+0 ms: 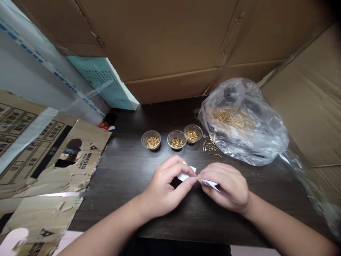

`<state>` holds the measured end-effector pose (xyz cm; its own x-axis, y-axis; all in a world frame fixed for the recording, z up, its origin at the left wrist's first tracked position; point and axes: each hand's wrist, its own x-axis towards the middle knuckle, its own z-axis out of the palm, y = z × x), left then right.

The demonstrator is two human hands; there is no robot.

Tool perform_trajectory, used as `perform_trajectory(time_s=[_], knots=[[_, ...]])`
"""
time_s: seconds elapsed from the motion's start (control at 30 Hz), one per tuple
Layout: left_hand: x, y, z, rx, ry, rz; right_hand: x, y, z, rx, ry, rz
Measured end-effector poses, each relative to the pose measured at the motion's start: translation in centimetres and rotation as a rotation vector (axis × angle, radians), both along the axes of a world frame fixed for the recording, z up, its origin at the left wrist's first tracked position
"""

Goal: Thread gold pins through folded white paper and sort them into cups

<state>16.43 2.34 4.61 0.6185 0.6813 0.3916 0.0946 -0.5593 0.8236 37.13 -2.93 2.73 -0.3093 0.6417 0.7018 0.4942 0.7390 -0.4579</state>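
Observation:
My left hand point(170, 185) and my right hand point(226, 185) meet above the dark table, fingertips nearly touching. Between them shows a tiny gold-coloured metal pin point(197, 178), pinched by my left thumb and forefinger and also reaching my right fingertips. A folded piece of white paper or tissue point(210, 183) sticks out of my closed right hand. Another white piece point(187, 174) lies behind my left fingers; whether they grip it is unclear. Just beyond the hands stand three clear cups, the left point(151, 141), middle point(176, 140) and right point(193, 134), all holding small gold-coloured metal parts.
Loose pins point(211, 147) lie beside the right cup. A clear plastic bag point(247, 121) with many more pins rests at the back right. Cardboard walls point(170, 42) enclose the table point(122, 177); torn cardboard point(87, 156) borders its left edge. A teal box point(106, 81) leans at the back left.

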Motion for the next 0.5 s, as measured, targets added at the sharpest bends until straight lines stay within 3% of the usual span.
perform_trajectory(time_s=[0.5], knots=[[-0.01,0.04,0.10,0.121,-0.024,0.020,-0.26,-0.11,-0.14,-0.037,0.088,-0.006]])
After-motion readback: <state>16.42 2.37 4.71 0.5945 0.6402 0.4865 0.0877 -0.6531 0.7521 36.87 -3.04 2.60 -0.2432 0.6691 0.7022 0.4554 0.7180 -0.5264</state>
